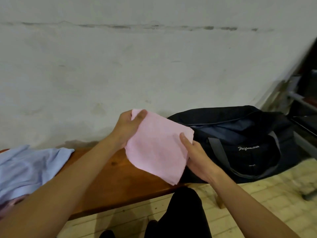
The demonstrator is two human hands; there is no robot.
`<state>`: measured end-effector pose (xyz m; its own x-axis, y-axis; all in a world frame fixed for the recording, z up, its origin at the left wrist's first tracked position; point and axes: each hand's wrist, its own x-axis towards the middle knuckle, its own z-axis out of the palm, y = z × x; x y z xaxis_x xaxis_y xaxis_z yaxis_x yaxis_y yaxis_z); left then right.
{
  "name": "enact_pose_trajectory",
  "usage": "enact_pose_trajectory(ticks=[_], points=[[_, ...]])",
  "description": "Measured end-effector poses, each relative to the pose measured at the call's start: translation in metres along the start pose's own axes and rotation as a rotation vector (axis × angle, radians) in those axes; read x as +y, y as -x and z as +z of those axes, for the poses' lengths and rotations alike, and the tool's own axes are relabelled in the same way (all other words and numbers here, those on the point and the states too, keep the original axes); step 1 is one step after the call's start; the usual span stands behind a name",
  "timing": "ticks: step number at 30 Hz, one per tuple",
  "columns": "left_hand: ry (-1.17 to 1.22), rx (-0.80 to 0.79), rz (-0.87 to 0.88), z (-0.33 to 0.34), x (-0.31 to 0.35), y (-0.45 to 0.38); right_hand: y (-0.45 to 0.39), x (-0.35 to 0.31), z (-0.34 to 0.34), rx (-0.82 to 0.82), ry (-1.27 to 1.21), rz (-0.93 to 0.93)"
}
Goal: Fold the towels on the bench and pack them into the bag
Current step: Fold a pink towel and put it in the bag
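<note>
Head: wood bench (109, 179) w/ bag (240, 140), stained wall (137, 66)

Wooden bench along a pale wall, on a tiled floor

The reddish-brown bench (106, 170) carries a crumpled light-blue towel (29, 169) at its left end, with a bit of pink cloth (10, 202) showing at that towel's lower edge. A dark duffel bag (240, 143) with grey straps sits at the bench's right end.
</note>
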<state>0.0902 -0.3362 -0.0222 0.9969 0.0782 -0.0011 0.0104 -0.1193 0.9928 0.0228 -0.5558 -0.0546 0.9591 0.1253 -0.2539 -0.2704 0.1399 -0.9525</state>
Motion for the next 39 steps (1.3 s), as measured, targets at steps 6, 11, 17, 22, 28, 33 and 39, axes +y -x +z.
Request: enact_pose_trajectory(ticks=[6, 11, 17, 22, 28, 33, 39], points=[[0.121, -0.055, -0.205, 0.023, 0.009, -0.005, 0.005, 0.013, -0.011, 0.067, 0.083, -0.064], [0.654, -0.372, -0.519, 0.021, 0.001, -0.008, -0.004, -0.016, -0.024, 0.152, -0.038, -0.127], [0.445, -0.715, -0.366, 0.053, -0.010, -0.008, -0.014, -0.045, -0.063, 0.256, 0.001, -0.050], [0.306, -0.672, -0.337, 0.096, 0.003, -0.028, -0.034, -0.072, -0.113, 0.302, 0.136, 0.105], [0.329, -0.656, -0.358, 0.151, 0.007, -0.057, -0.064, -0.097, -0.171, 0.340, 0.219, 0.088], [0.177, -0.560, -0.282, 0.193, 0.003, -0.076, -0.084, -0.088, -0.204, 0.360, 0.643, -0.044], [-0.052, -0.511, -0.126, 0.238, 0.000, -0.100, -0.113, -0.077, -0.235, 0.386, 0.958, -0.168]])
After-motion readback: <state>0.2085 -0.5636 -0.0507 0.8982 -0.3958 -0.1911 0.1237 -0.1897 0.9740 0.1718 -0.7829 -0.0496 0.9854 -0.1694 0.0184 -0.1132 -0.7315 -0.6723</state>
